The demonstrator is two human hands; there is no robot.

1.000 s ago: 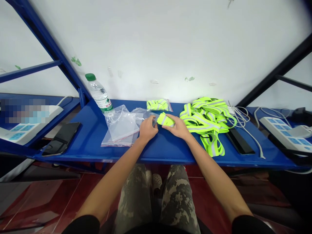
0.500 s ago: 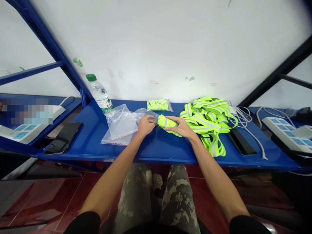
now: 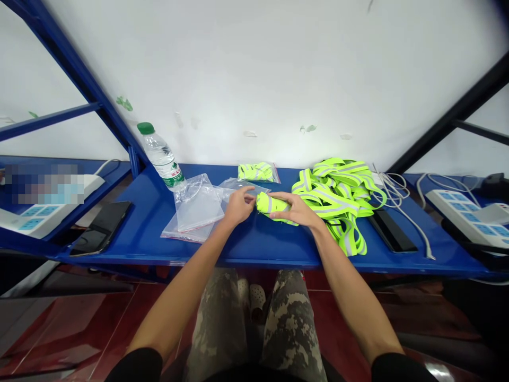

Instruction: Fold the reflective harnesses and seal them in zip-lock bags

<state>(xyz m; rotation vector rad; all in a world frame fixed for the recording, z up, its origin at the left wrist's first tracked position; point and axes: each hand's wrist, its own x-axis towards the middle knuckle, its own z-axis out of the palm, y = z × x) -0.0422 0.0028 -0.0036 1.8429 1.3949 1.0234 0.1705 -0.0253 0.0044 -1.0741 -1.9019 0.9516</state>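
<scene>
Folded bundle (image 3: 264,203), one: yellow-green strap with a grey stripe, at the near middle of the blue table (image 3: 270,246). It lay between the thumb and fingers of the right hand (image 3: 297,209), which pinched it, fingers along the far side and thumb over the near side; its left end projected past them.

Left hand (image 3: 239,206): fingers bent, tips just beside the bundle's left end; whether they touched it or pinched anything could not be told.

Loose straps (image 3: 338,193), one heap: right of the right hand.

Clear bags (image 3: 200,208), several, flat: left of the left hand, some overlapping.

Filled bag (image 3: 255,171), one, yellow-green contents: far side, near the wall.

Bottle (image 3: 164,162), one, green cap: upright, far left.
</scene>
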